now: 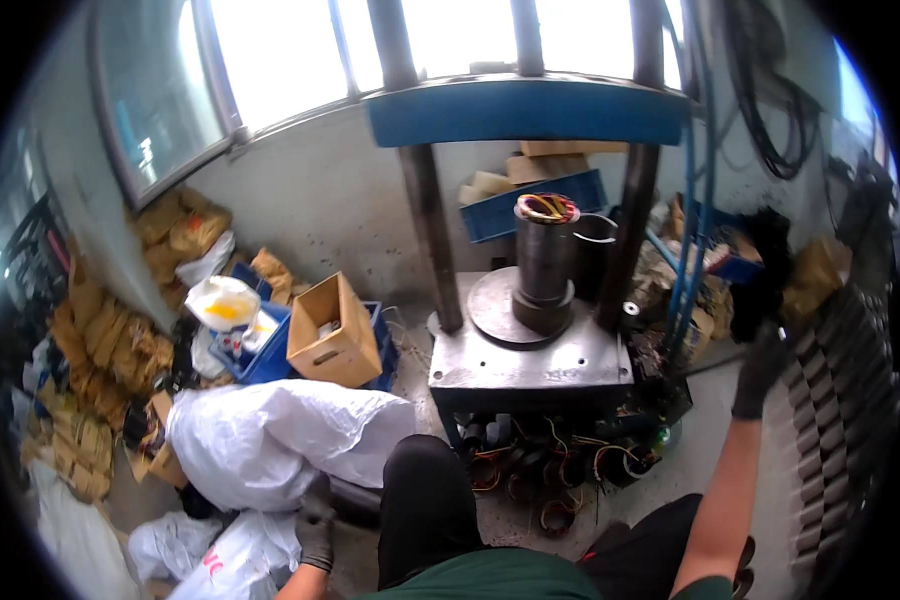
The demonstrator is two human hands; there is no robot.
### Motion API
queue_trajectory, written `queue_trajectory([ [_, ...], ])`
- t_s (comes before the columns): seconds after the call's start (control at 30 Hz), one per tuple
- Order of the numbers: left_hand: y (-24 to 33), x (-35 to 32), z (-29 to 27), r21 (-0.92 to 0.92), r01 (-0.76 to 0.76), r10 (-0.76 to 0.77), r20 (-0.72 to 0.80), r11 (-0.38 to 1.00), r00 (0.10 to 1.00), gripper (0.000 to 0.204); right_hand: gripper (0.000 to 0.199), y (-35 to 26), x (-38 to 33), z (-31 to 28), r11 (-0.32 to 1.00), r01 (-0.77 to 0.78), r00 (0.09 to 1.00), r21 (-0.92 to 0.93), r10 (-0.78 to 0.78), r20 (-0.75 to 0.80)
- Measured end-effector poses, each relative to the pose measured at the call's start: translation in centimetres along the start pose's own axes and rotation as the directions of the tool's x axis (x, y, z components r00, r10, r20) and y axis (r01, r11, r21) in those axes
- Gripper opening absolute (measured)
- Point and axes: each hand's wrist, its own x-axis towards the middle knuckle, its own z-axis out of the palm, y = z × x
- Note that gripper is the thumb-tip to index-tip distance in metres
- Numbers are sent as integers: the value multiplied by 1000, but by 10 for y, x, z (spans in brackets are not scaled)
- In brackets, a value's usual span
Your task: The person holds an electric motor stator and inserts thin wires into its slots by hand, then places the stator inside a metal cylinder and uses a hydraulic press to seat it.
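- Left of frame: a blue crate (270,350) holds white plastic bags (225,303).
- Lower left: your gloved left hand (315,535) is beside a white sack (260,440), contents hidden; its grip I can't tell.
- Left of centre: a tan box (335,350) holds something pale.
- Centre: a metal cylinder (544,255) holds coloured wires (548,207) in its top.
- Right: your gloved right hand (764,372), blurred, is near stacked dark parts (832,405); whether it's pinching anything, I can't tell.

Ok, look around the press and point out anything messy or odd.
Below the press, ring-shaped parts lie jumbled on the floor, coloured wires splaying out, so that patch looks untidy. I can't make out any clear spill or damage.
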Motion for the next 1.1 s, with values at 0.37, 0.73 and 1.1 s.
queue_trajectory([
  [0.37, 407, 99, 102, -748, -308, 577, 121, 588, 808, 26, 44, -43, 18, 24, 958, -173, 958, 227, 217, -187],
  [0.73, 596, 84, 276, -934, -163, 661, 95, 317, 744, 24, 41, -59, 15, 11, 953, -229, 930, 197, 274, -246],
  [1.1, 701, 117, 324, -309, -784, 842, 155, 539, 517, 46, 13, -66, 47, -39, 951, -299, 954, 77, 299, 7],
])
